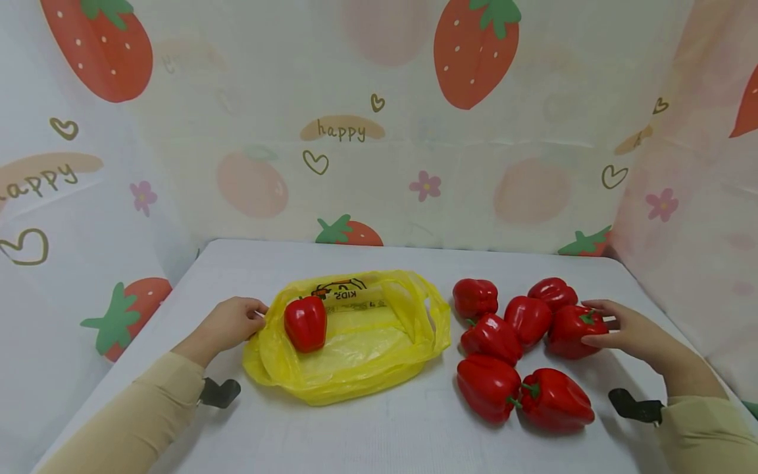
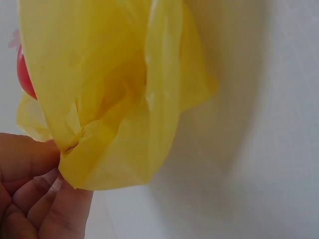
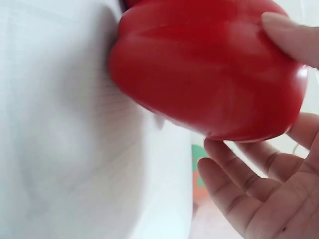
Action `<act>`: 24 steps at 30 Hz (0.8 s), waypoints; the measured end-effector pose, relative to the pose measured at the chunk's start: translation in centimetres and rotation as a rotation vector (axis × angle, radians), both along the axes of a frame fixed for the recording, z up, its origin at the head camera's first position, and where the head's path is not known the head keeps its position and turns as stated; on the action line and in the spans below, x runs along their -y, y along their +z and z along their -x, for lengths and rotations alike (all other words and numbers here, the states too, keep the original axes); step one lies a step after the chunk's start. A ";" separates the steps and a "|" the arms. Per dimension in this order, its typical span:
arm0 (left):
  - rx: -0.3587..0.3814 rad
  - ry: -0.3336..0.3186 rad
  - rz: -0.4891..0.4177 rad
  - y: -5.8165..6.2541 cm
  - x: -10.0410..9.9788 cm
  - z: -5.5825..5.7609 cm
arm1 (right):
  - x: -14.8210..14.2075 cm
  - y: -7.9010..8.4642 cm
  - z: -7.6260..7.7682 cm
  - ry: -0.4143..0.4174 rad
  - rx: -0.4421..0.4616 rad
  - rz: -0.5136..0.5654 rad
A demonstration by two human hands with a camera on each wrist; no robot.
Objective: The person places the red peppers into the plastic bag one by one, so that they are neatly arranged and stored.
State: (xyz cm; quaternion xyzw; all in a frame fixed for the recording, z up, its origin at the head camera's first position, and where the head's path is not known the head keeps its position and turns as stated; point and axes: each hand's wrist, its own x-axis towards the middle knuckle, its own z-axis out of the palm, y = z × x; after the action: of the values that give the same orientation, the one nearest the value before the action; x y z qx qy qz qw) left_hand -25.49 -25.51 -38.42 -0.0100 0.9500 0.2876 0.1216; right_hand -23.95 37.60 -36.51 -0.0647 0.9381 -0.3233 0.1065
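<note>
Head view: white table (image 1: pixel 355 434) before strawberry-print backdrop (image 1: pixel 361 187); left fingers (image 1: pixel 249 305) pinch yellow bag (image 1: pixel 337 387); right fingers (image 1: pixel 605 307) grip red pepper (image 1: pixel 571 334).

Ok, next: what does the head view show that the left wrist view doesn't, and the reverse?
Only the head view: the right hand gripping a red pepper, six more peppers grouped beside it, and the KIDS print on the yellow bag.

Only the left wrist view: a close look at the fingertips pinching the bag's gathered plastic.

Both: the left hand, the bag and something red, though the left wrist view crops that to an edge too small to identify.
</note>
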 end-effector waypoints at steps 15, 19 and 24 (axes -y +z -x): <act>-0.011 -0.011 0.005 0.1 -0.1 0.1 | -0.7 -2.2 -0.6 -0.019 0.083 0.236; -0.009 -0.010 -0.002 0.0 -0.1 0.1 | -0.8 -2.9 -0.8 -0.010 0.092 0.300; -0.008 -0.009 0.000 -0.1 -0.1 0.2 | -1.1 -3.6 -0.9 0.010 0.088 0.378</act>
State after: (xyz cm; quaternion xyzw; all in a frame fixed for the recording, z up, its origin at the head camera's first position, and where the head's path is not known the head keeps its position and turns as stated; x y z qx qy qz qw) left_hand -25.67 -25.40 -38.50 -0.0044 0.9504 0.2873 0.1189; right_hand -23.05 38.66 -40.07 -0.0740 0.8547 -0.4957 0.1350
